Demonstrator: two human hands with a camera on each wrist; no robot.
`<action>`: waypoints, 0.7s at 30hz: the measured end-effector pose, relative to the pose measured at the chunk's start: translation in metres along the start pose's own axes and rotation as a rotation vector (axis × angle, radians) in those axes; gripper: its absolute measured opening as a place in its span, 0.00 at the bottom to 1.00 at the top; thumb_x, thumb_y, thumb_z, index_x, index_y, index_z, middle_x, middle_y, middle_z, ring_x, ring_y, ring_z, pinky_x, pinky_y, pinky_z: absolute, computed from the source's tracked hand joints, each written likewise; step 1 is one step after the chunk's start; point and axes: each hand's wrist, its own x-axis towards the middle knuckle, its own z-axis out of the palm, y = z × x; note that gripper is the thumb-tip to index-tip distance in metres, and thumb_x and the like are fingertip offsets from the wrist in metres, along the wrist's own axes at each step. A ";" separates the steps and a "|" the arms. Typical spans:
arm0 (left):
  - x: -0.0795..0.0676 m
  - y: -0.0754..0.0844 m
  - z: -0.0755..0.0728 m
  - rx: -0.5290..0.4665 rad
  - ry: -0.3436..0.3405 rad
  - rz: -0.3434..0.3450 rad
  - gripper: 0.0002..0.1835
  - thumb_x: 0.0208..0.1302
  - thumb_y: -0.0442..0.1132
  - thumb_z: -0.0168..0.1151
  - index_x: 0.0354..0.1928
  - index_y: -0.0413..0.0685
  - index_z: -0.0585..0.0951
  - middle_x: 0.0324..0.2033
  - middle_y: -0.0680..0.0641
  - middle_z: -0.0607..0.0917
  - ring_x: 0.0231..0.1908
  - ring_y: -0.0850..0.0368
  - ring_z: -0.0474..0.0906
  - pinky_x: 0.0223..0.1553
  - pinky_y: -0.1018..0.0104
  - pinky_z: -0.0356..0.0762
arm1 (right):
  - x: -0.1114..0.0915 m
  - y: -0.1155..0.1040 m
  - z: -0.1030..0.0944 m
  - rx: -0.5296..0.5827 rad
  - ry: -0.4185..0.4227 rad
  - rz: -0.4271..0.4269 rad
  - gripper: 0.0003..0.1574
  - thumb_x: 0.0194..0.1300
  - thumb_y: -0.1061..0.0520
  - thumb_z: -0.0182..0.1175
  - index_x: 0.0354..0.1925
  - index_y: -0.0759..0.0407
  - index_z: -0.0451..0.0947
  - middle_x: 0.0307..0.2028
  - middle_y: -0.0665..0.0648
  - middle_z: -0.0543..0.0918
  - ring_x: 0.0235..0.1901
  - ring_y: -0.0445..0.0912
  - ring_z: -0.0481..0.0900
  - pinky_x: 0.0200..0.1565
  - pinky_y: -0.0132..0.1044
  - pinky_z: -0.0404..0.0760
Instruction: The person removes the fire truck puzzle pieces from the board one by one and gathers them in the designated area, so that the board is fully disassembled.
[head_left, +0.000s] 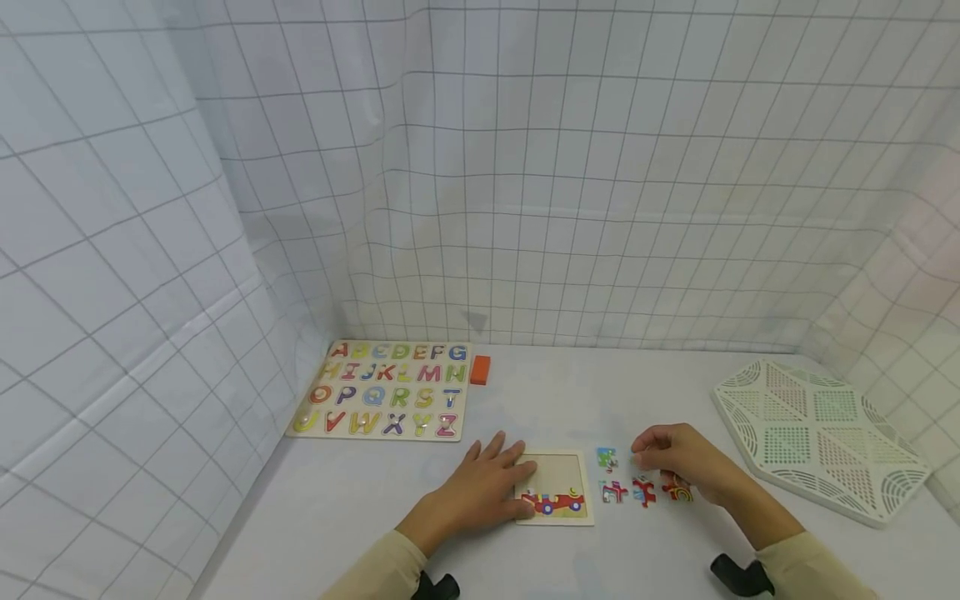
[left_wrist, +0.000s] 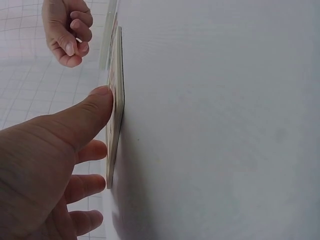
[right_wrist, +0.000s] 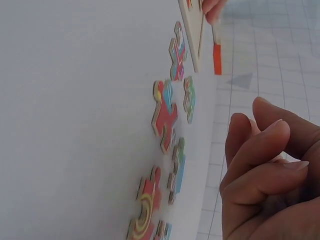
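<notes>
2 hands are at work over 1 white table (head_left: 570,392). The left hand (head_left: 483,492) is spread wide, its fingers apart, and rests on the left side of 1 wooden puzzle tray (head_left: 553,471), with the thumb on the tray near its lower left corner. The tray lies flat in front of the person; its lower part shows 1 red vehicle with 2 blue wheels in sight, and its upper part is bare wood.

The right hand (head_left: 686,458) has its fingers curled in, thumb and fingertips close together, above the loose puzzle pieces (right_wrist: 164,119); I cannot tell whether it holds anything. The right wrist view shows 6 of these pieces lying apart on the table, 1 of them cut off by the picture's lower edge. The head view shows 4 plainly, to the right of the tray.

Farther back on the left lies 1 alphabet board (head_left: 386,385) with 26 coloured letters in 4 rows: 7, 7, 6 and 6. Just beside its upper right corner is 1 orange block (head_left: 481,370). On the right lies 1 white perforated panel (head_left: 821,437). White cloth (head_left: 570,208) with a dark grid hangs behind the table. 2 pale sleeves (head_left: 382,571) show at the lower edge.
</notes>
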 end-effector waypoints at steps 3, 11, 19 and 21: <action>-0.001 0.000 -0.001 0.005 0.008 0.004 0.35 0.66 0.65 0.62 0.72 0.63 0.73 0.76 0.50 0.67 0.78 0.41 0.53 0.73 0.35 0.55 | 0.004 -0.007 0.010 -0.001 -0.024 -0.013 0.20 0.66 0.55 0.68 0.50 0.67 0.80 0.30 0.56 0.79 0.21 0.44 0.70 0.21 0.31 0.69; 0.002 0.001 -0.001 0.022 0.021 -0.005 0.34 0.67 0.64 0.62 0.72 0.63 0.73 0.75 0.50 0.67 0.78 0.40 0.54 0.72 0.35 0.56 | 0.013 -0.013 0.043 0.028 -0.127 -0.042 0.15 0.66 0.57 0.68 0.47 0.65 0.82 0.26 0.52 0.77 0.19 0.42 0.67 0.18 0.30 0.63; 0.008 0.008 -0.001 0.019 0.024 -0.012 0.32 0.69 0.63 0.61 0.72 0.64 0.74 0.75 0.50 0.68 0.78 0.40 0.54 0.73 0.36 0.55 | 0.014 -0.010 0.069 0.041 -0.227 -0.065 0.17 0.62 0.59 0.70 0.49 0.65 0.83 0.23 0.49 0.74 0.16 0.41 0.62 0.18 0.30 0.60; 0.009 0.010 -0.002 0.020 0.022 -0.015 0.32 0.69 0.63 0.61 0.72 0.64 0.73 0.75 0.50 0.67 0.78 0.40 0.54 0.73 0.36 0.55 | 0.013 -0.010 0.071 0.042 -0.235 -0.064 0.20 0.62 0.59 0.70 0.51 0.65 0.83 0.22 0.49 0.73 0.16 0.40 0.61 0.18 0.30 0.60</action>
